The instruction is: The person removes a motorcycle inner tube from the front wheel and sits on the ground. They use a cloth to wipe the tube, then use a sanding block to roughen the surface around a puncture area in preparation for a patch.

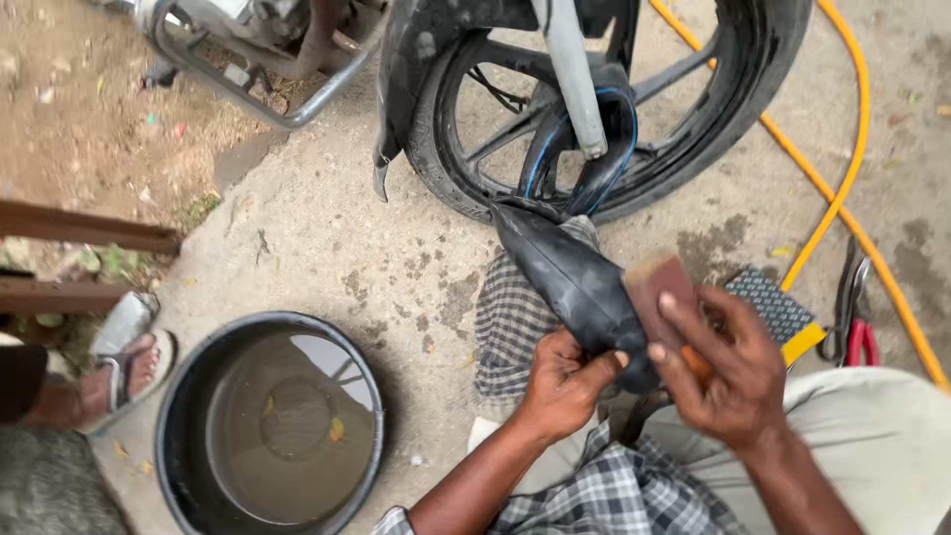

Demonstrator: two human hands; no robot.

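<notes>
Two hands working near the wheel point(594, 109) | left hand point(565, 381) is pinching the black inner tube point(580, 287) taut over the knee | right hand point(723, 372) is gripping a brown sanding block point(659, 282), scuffing the rubber | next: steady, even strokes on one patch.

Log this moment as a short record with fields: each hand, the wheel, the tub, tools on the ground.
left hand: pinches a fold of the black inner tube
right hand: presses a reddish-brown rubbing block against the tube
wheel: black motorcycle wheel, tube hanging out of it
tub: round black basin holding murky water, left of the hands
ground tools: red-handled pliers beside a yellow hose
cloth: checked, under the tube
</notes>
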